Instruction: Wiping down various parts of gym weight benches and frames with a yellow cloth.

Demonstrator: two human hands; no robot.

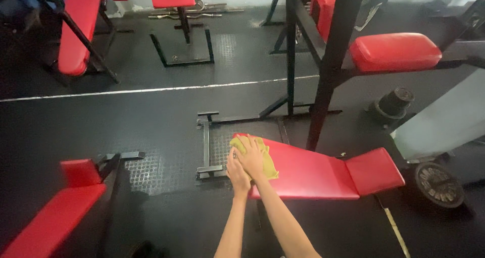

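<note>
Yellow soft cloth (pixel 262 157) pressed flat under right hand (pixel 251 157) on padded red bench (pixel 308 174); left hand (pixel 237 173) alongside.

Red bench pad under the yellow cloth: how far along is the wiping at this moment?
Early, it seems. Both hands, left hand and right hand, press the yellow cloth on the near end of the red bench pad. The seat pad lies untouched; no wiped area is distinguishable.

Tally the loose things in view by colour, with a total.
Yellow: 1, the cloth under the right hand, with the left hand beside it on the red bench pad.
Black: 2, the weight plate and the dumbbell on the floor.
Total: 3
</note>
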